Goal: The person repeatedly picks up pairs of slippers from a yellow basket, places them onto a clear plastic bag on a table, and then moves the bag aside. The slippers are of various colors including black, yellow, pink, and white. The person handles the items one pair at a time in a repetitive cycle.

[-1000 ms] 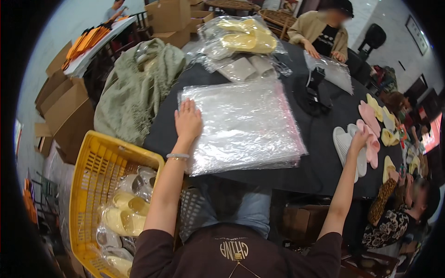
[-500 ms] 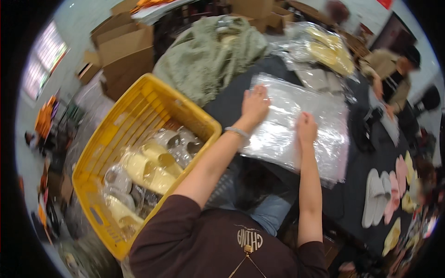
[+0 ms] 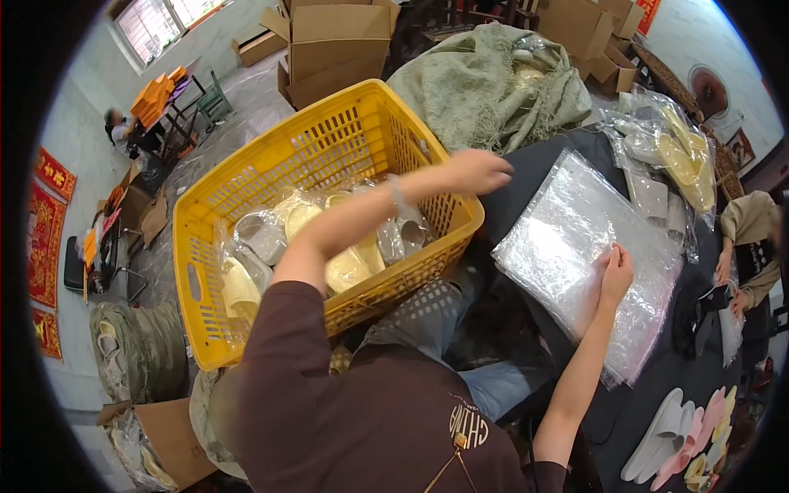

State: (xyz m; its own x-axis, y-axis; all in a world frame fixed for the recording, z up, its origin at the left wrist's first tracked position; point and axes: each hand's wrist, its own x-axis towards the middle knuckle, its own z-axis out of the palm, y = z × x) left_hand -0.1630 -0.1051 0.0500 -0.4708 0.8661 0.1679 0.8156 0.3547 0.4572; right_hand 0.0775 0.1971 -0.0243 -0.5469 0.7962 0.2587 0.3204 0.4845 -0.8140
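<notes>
The clear plastic bags lie stacked flat, glossy and crinkled.

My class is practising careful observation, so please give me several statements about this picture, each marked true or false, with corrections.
1. The right hand is seen over a stack of clear plastic bags. True.
2. The crate contains slippers in clear wrapping. True.
3. The crate is blue. False: it is yellow.
4. The left hand grips a pink slipper. False: no slipper shows in it; it is near the crate's rim.
5. The pink slippers are inside the crate. False: they lie on the dark tabletop, beside grey ones.
</notes>
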